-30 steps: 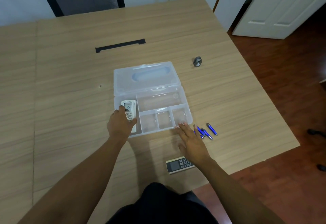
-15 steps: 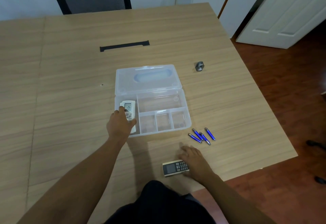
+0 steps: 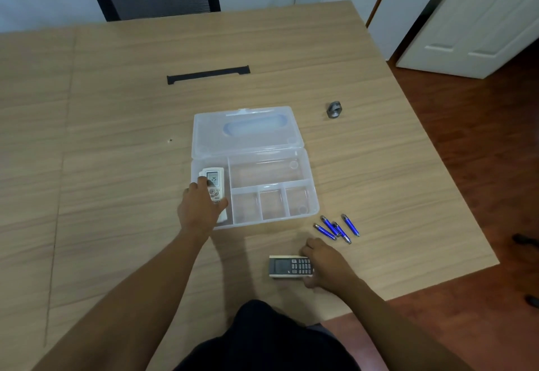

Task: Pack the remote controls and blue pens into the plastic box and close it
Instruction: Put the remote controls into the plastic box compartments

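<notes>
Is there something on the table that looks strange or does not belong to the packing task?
Yes, one thing: a small grey metal part lies alone on the table, beyond the open plastic box. It is neither remote nor pen. Nothing looks spilled or damaged.

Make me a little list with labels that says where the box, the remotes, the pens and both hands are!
box: clear plastic box, lid open and lying flat behind it
white remote: white remote in the box's left compartment
dark remote: dark remote on the table, in front of the box
pens: four blue pens on the table, right of the box's front corner
left hand: left hand on the white remote
right hand: right hand gripping the dark remote's right end
other compartments: empty
</notes>
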